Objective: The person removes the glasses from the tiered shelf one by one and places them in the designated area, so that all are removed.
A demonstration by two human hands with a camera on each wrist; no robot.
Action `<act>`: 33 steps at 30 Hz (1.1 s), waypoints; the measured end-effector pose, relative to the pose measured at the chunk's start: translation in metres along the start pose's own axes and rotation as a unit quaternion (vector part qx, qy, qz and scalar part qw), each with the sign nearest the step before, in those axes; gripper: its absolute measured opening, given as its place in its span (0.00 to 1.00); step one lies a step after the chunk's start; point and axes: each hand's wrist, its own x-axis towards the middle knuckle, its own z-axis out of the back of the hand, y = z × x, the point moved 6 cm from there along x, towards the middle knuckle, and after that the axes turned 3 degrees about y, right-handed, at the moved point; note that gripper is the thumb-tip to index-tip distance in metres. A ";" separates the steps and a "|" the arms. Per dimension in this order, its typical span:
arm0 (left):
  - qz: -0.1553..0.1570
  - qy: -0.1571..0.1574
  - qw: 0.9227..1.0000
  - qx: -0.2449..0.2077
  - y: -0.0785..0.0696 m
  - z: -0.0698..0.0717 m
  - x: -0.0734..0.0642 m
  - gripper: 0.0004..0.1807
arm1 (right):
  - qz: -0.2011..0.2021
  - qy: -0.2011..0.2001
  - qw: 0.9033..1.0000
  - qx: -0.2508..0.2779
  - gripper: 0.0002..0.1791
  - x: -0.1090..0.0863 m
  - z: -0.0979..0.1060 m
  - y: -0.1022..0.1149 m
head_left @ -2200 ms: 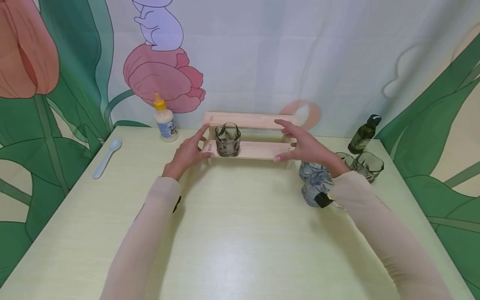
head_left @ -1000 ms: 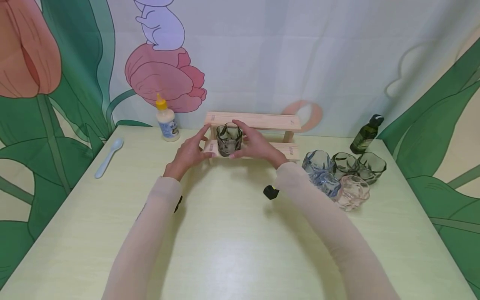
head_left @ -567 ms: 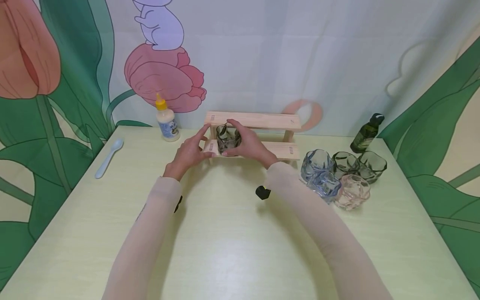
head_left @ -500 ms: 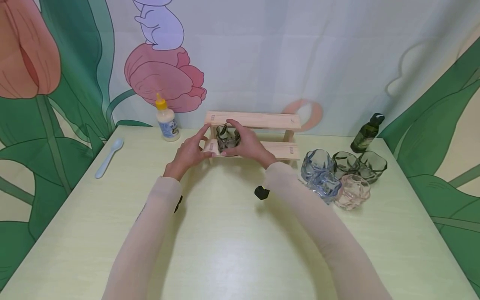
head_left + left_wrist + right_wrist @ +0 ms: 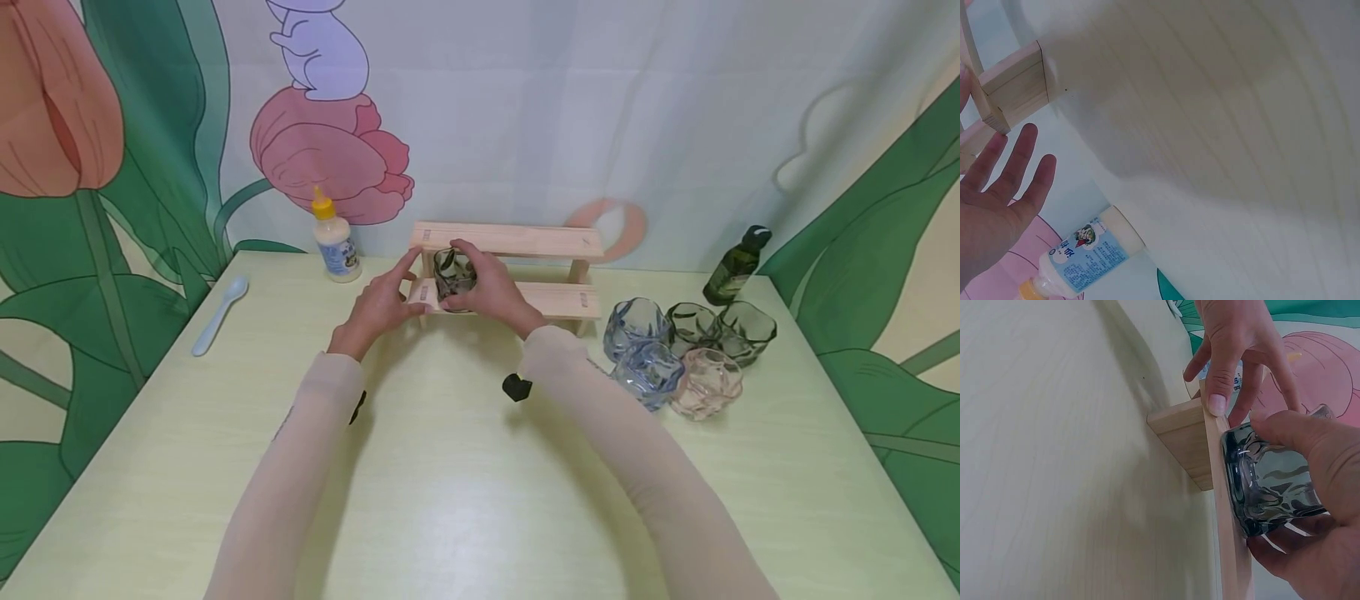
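Note:
A grey-tinted faceted drinking glass (image 5: pixel 452 277) stands on the left part of the lower board of a two-step wooden rack (image 5: pixel 555 295). My right hand (image 5: pixel 493 287) grips this glass from the right, thumb on the near side, fingers round the back. At the rack's left end is my left hand (image 5: pixel 377 302). Its thumb rests on the front edge of the lower board, and its spread, fairly straight fingers (image 5: pixel 1017 159) reach along the rack's end. The right wrist view shows the glass base flush with the board.
Right of the rack cluster blue glasses (image 5: pixel 648 373), grey glasses (image 5: pixel 742 333) and a pink glass (image 5: pixel 707 383). Behind them stands a dark green bottle (image 5: pixel 735 268). A yellow-capped bottle (image 5: pixel 337 246) and a light blue spoon (image 5: pixel 219 317) are on the left.
My right hand has left the rack's right end, moved left and taken hold of the grey glass. The glass has turned and shifted slightly left. My left hand stays at the rack's left end.

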 end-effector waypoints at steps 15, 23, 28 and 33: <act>-0.001 0.000 1.000 -0.003 0.000 0.000 0.000 0.55 | 0.005 -0.011 1.000 -0.005 0.51 -0.005 0.002 -0.001; 0.000 0.000 1.000 0.001 -0.002 -0.001 0.000 0.55 | 0.012 -0.012 1.000 -0.003 0.51 -0.012 0.007 -0.001; 0.002 0.004 1.000 0.000 -0.003 -0.001 0.000 0.55 | 0.008 -0.015 1.000 0.003 0.51 -0.017 0.013 -0.005; 0.006 0.006 1.000 -0.005 -0.002 0.000 -0.001 0.55 | 0.003 -0.013 1.000 0.016 0.52 -0.022 0.020 -0.006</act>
